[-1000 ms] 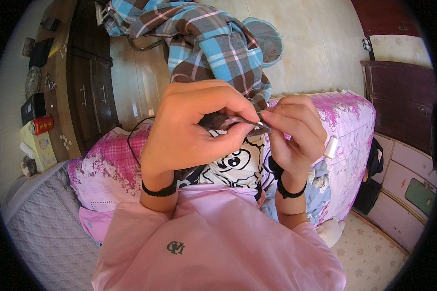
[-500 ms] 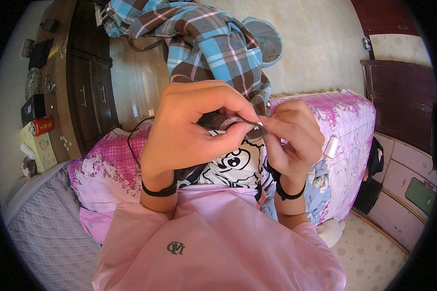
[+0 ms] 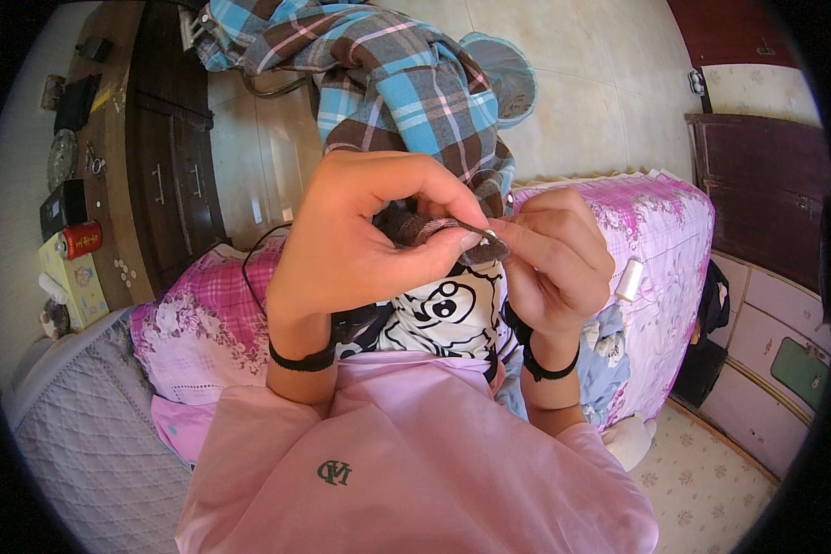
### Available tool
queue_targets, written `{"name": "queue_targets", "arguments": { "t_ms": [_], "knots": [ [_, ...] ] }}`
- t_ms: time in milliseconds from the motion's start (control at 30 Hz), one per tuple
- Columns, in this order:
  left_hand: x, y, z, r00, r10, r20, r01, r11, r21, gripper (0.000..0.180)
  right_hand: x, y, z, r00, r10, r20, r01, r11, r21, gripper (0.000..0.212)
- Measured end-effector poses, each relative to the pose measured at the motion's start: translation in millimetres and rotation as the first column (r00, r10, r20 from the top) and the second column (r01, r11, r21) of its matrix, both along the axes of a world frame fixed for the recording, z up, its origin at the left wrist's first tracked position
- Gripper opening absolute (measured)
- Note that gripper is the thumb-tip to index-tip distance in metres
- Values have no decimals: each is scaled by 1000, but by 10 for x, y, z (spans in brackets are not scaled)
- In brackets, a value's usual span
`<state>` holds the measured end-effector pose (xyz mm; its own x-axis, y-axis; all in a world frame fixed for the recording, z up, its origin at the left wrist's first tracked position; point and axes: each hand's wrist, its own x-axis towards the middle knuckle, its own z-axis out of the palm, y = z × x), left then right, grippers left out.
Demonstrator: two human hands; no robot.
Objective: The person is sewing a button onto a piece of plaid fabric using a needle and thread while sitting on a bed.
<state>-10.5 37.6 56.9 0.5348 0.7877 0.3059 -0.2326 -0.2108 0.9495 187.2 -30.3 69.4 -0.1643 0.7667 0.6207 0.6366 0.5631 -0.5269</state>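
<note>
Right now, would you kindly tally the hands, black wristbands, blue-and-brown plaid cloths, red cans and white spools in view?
Left hand and right hand: 2
Black wristbands: 2
Blue-and-brown plaid cloth: 1
Red can: 1
White spool: 1
Total: 7

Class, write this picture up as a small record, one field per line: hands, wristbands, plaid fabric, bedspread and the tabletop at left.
Left hand: thumb and forefinger pinching brown cloth
Right hand: fingertips at the cloth's edge; grip unclear
Black bands: one on each wrist
Plaid fabric: blue and brown, beyond the hands
Bedspread: pink, floral; white spool-like object on it
Left tabletop: red can next to yellow box
</note>
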Motion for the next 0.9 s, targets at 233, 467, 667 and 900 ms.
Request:
{"name": "queue_targets", "arguments": {
  "t_ms": [233, 467, 667, 900],
  "knots": [
    [10, -8, 0, 1000, -11, -16, 11, 1000, -24, 17, 12, 18, -20, 1000, 15, -9, -15, 1000, 23, 27],
    [-16, -3, -5, 998, -55, 8, 56, 995, -87, 16, -1, 9, -23, 999, 24, -25, -24, 1000, 15, 26],
    [-29, -16, 12, 997, -78, 21, 80, 986, -148, 16, -6, 26, -41, 997, -5, -77, 8, 999, 35, 26],
    [16, -25, 12, 993, -85, 79, 99, 976, -192, 18, -13, -31, 20, 1000, -15, 13, 15, 1000, 9, 27]
  ]
}}
